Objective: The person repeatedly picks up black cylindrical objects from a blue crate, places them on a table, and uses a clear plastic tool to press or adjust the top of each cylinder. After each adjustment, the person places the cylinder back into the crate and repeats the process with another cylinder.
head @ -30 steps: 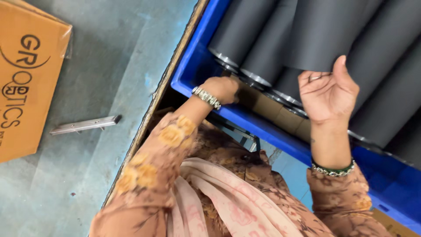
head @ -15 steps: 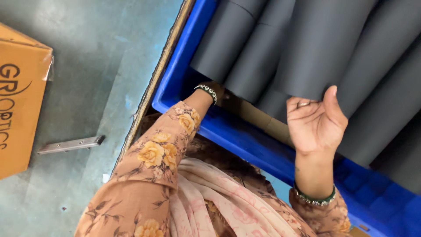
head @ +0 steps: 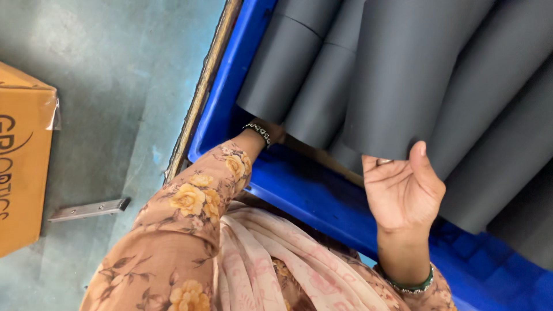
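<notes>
Looking down into a blue crate [head: 299,190], packed with dark grey tubes [head: 403,75] lying side by side and stacked. Six tubes countable in view, maybe one more tucked low between the others, hard to tell for sure.

Right hand [head: 403,193] up at the near end of the big middle tube, palm open toward the camera, thumb [head: 423,164] pressed against the tube's lower edge, fingers curled behind the rim and out of sight. Gripping that tube's end, by the look of it. One ring on a finger, one green beaded bangle [head: 412,282] at the wrist.

Left hand [head: 273,131] reaching into the near left corner of the crate, slipped under the end of the leftmost tube [head: 282,63]. Only the wrist and the heel of the hand showing; impossible to tell whether clenched, loose or holding anything. One metal bracelet [head: 259,132] on that wrist, floral sleeve [head: 190,207] running back toward the body.

Outside the crate, on the grey-green floor [head: 115,75]: one orange cardboard box [head: 23,161] at the left edge, and one short metal bar [head: 89,210] lying flat just beside it, well apart from both hands.
</notes>
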